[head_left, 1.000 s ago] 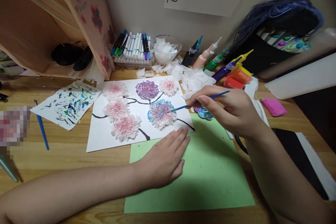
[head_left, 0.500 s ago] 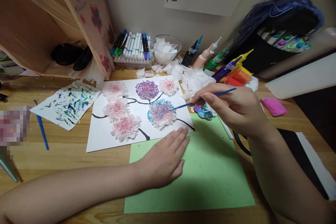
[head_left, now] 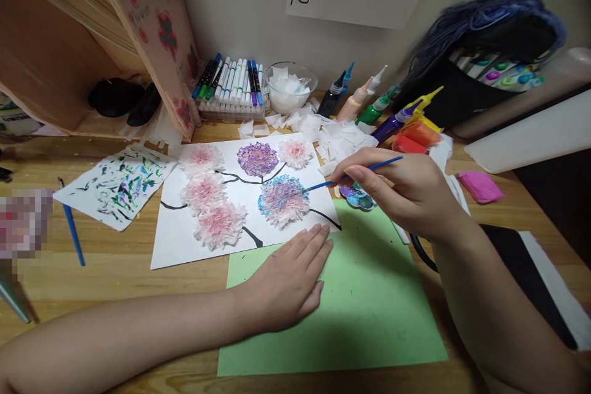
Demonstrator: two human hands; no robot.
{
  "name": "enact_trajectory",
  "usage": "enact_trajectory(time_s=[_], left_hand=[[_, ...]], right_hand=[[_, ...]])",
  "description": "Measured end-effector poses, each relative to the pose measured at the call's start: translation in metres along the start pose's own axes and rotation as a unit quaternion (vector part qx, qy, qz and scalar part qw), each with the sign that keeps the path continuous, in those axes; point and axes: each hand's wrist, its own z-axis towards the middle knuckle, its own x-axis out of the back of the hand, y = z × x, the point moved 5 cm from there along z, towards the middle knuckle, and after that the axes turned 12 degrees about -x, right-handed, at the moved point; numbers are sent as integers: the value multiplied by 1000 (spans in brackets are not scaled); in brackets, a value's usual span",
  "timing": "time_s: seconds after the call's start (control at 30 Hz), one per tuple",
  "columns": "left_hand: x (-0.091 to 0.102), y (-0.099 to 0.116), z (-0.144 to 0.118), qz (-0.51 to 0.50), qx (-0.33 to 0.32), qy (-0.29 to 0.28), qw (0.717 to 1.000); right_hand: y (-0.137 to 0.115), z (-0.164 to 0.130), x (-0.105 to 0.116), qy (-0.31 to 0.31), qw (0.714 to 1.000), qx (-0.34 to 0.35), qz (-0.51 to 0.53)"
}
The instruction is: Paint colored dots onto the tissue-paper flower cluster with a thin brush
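Observation:
My right hand grips a thin blue paintbrush, whose tip touches the right edge of a blue and pink tissue flower. That flower sits on a white sheet with several pink flowers and a purple one on black painted branches. My left hand lies flat, palm down, on a green paper sheet, its fingertips at the white sheet's lower edge. A small paint palette lies just under my right hand.
Paint bottles, a marker set, a bowl of tissue and loose tissue squares line the back. A paint-smeared scrap and a second blue brush lie left. A black bag stands right.
The brush tip drew back slightly to the right of the blue flower, then returned to its edge. My left hand stayed still.

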Motion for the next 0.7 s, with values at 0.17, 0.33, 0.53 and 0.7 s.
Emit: enact_trajectory(time_s=[0.17, 0.33, 0.53, 0.7], left_hand=[[0, 0, 0, 8, -5, -9, 1000], [0, 0, 0, 10, -2, -8, 1000], [0, 0, 0, 7, -4, -2, 1000], [0, 0, 1, 16, -2, -11, 1000]], right_hand=[[0, 0, 4, 18, 1000, -7, -8], [1, 1, 5, 14, 1000, -1, -11], [-2, -1, 7, 29, 999, 15, -3], [-1, 0, -2, -2, 1000, 8, 5]])
